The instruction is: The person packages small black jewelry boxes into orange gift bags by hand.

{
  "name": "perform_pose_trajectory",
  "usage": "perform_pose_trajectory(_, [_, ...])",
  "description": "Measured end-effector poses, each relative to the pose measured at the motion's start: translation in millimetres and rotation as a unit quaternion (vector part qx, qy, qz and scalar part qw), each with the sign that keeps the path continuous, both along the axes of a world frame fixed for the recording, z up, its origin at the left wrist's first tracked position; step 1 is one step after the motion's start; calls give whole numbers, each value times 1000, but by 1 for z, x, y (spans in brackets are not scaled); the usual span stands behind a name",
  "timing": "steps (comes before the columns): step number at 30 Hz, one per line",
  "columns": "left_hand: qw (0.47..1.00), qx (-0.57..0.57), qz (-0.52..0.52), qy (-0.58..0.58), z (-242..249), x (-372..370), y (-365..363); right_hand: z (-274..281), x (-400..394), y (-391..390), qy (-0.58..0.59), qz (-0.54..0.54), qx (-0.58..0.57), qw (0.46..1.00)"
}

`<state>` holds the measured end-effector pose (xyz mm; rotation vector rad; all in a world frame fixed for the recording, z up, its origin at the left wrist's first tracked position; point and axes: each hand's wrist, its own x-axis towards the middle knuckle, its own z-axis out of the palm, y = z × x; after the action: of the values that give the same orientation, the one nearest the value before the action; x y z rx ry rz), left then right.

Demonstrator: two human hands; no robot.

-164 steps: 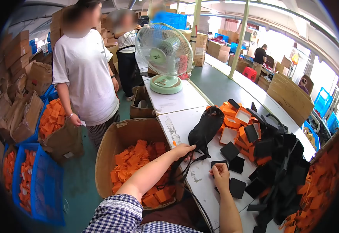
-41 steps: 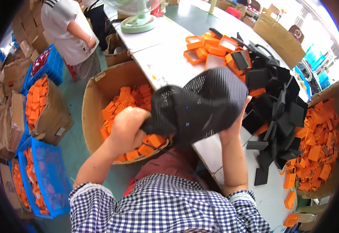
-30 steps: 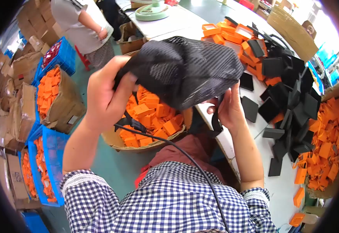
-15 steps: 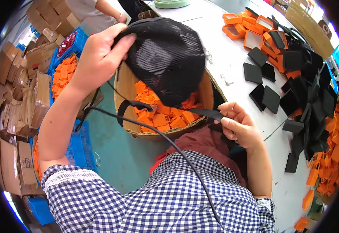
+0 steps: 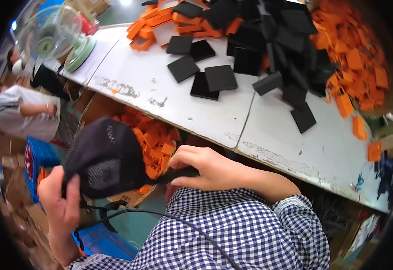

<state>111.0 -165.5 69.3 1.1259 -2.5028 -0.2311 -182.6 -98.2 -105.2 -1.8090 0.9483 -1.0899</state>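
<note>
A black mesh cap (image 5: 109, 157) hangs in front of my body at the left, held between both hands. My left hand (image 5: 60, 200) is closed on its near left edge, thumb and fingers pinching the rim. At the cap's right side, my right hand (image 5: 210, 168) is closed round a dark strap (image 5: 183, 174) that runs toward the cap. Behind and below the cap, a carton (image 5: 98, 108) of small orange boxes (image 5: 154, 139) is partly hidden. A thin black cable (image 5: 174, 216) crosses in front of my checked shirt.
A white table (image 5: 178, 108) spans the far side, bearing black square pads (image 5: 221, 78), orange box frames (image 5: 154, 20) and a heap of orange boxes (image 5: 354, 58). A green fan (image 5: 82, 54) stands at its left end. Another person (image 5: 25, 112) and blue crates (image 5: 41, 155) are at left.
My view has swung right, bringing more of the table and the fan into sight. The cap has come lower, toward my body, and turned, with both hands still holding it.
</note>
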Motion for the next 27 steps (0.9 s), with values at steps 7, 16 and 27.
perform_pose_trajectory(7, [918,38,-392,-40,49,-124,6,65,-37,111,-36,-217,-26,975])
perform_pose_trajectory(16, [586,30,-805,87,40,-297,136,144,8,317,212,-760,29,613])
perform_pose_trajectory(27, [416,28,-902,111,-44,-397,398,106,1,525,185,-849,172,464])
